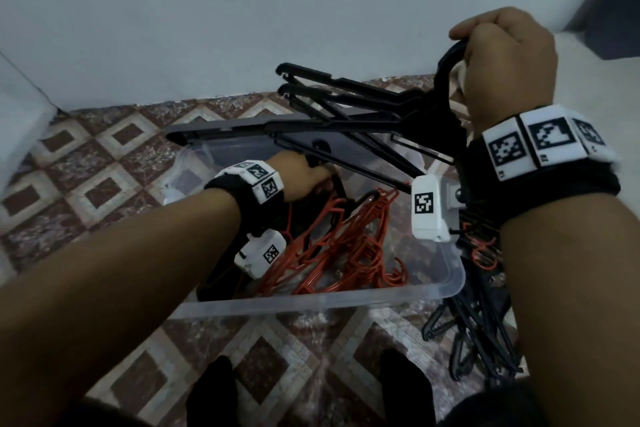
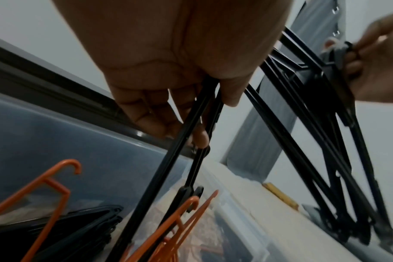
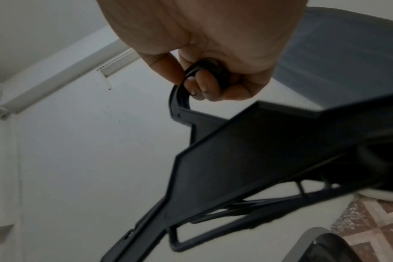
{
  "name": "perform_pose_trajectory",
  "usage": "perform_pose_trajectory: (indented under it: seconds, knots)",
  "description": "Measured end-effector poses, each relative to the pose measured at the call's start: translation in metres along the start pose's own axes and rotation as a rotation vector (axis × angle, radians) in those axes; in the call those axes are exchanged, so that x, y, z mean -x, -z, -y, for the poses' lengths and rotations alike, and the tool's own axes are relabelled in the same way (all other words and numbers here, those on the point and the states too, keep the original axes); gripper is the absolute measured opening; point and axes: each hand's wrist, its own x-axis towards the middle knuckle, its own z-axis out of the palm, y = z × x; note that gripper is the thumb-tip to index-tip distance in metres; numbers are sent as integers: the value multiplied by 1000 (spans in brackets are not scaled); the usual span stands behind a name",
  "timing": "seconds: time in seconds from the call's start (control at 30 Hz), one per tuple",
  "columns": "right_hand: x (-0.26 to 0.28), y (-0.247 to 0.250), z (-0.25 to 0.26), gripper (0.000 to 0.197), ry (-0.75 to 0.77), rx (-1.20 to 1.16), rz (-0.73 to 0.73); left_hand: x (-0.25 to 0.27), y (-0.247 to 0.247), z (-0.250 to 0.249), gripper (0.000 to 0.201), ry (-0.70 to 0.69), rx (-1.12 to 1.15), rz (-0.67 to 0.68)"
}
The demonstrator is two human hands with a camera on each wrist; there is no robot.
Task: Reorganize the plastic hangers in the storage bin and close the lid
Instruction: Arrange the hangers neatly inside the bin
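Note:
A clear plastic storage bin [image 1: 311,302] stands on the patterned floor with a tangle of orange hangers [image 1: 346,246] inside. My right hand [image 1: 502,55] is raised above the bin's right end, its fingers [image 3: 202,85] curled round the hooks of a bunch of black hangers [image 1: 346,107] that fan out to the left. My left hand [image 1: 304,177] reaches into the bin and grips two thin black hanger bars [image 2: 191,127]. Orange hangers [image 2: 56,186] lie below it. The dark lid [image 1: 214,130] stands behind the bin.
More black hangers [image 1: 478,333] lie in a heap on the floor to the right of the bin. A pale wall runs close behind. My feet [image 1: 214,388] in dark socks stand just in front of the bin. White furniture [image 1: 20,97] is at the left.

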Motion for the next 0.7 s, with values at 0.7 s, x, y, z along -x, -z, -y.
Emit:
perform_pose_trajectory:
  seconds: [0.7]
  knots:
    - [6,10,-12,33,-17,76,169,109,125,85,38,255,554,-866]
